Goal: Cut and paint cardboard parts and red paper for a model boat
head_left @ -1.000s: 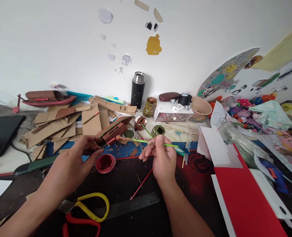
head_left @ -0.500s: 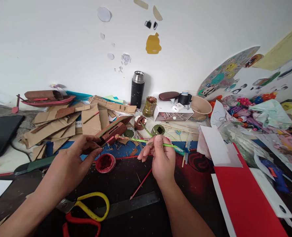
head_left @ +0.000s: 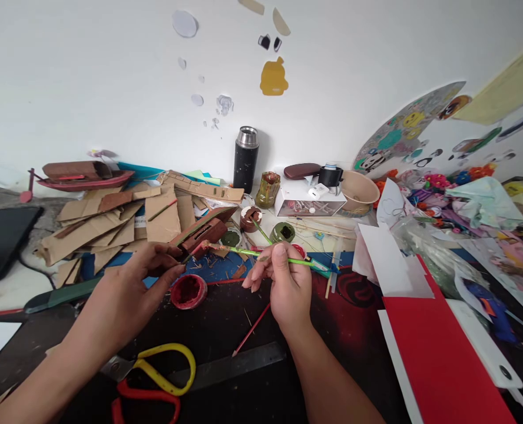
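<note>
Partly hidden, the green paintbrush

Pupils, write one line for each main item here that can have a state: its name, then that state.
Left grip: closed on the strip
Right grip: closed on the brush
Red pot: open
Brown pot: open, green stick leaning in it
Green pot: open
Flask: upright, uncapped
Scissors: handles apart
Phone: screen dark
Pencil: lying flat
Ruler: lying flat

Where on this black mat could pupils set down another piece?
Bare mat lies between the right forearm and red and white papers; a smaller patch between the paint pot, pencil and ruler. Beyond the left hand it is crowded with cardboard and a toy boat.
</note>
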A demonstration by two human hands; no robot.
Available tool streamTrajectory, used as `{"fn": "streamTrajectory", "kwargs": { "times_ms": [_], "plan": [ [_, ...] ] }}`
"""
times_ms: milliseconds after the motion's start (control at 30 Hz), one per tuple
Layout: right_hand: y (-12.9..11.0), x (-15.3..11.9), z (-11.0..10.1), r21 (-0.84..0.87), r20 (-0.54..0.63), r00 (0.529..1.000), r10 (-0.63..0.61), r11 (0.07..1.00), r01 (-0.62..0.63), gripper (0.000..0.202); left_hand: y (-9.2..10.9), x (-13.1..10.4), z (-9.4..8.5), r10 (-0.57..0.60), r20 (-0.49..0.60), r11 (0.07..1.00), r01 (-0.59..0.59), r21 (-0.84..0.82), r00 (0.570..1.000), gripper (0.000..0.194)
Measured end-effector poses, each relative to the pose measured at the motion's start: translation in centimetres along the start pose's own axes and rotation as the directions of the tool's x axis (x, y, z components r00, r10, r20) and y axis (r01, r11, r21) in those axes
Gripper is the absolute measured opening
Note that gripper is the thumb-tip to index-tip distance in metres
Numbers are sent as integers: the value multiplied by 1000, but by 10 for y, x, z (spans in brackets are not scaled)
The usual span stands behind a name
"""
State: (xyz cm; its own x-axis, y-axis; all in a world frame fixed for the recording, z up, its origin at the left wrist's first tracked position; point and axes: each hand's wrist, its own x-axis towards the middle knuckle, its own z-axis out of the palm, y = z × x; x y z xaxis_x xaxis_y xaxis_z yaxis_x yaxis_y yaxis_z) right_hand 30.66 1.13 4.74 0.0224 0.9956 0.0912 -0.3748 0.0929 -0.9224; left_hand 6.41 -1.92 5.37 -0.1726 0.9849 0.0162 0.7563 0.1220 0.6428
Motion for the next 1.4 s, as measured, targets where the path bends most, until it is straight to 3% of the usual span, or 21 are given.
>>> {"fn": "streamTrajectory", "kwargs": {
  "times_ms": [567,833,933,1033,1100,1200,1300,1400],
  "plan": [
    [1,0,-1,-27,8,1000,9,1000,-9,54,2,1,-5,2,38,998,1,-63,999,39],
    [2,0,0,-24,12,999,32,999,-32,55,-1,1,-5,-7,118,975,33,-218,993,49],
    [2,1,-1,-45,20,998,59,997,-58,55,-2,2,-11,-34,115,969,61,-241,993,52],
    [1,2,-1,-39,15,999,50,998,-49,56,-4,9,-29,-70,42,972,78,-221,997,57],
    [1,2,-1,-33,17,999,46,998,-45,56,-3,17,-44,-78,-62,989,70,-130,995,59],
    [1,1,-1,-28,29,998,48,999,-47,56,-1,35,-66,-109,-172,978,136,158,979,54],
    [1,0,-1,-19,31,999,41,999,-40,55,-4,59,-77,-124,-191,917,186,352,974,57],
    [2,0,-2,-12,26,999,35,999,-34,54,-13,85,-78,-82,-131,901,130,414,988,56]
  ]
}}
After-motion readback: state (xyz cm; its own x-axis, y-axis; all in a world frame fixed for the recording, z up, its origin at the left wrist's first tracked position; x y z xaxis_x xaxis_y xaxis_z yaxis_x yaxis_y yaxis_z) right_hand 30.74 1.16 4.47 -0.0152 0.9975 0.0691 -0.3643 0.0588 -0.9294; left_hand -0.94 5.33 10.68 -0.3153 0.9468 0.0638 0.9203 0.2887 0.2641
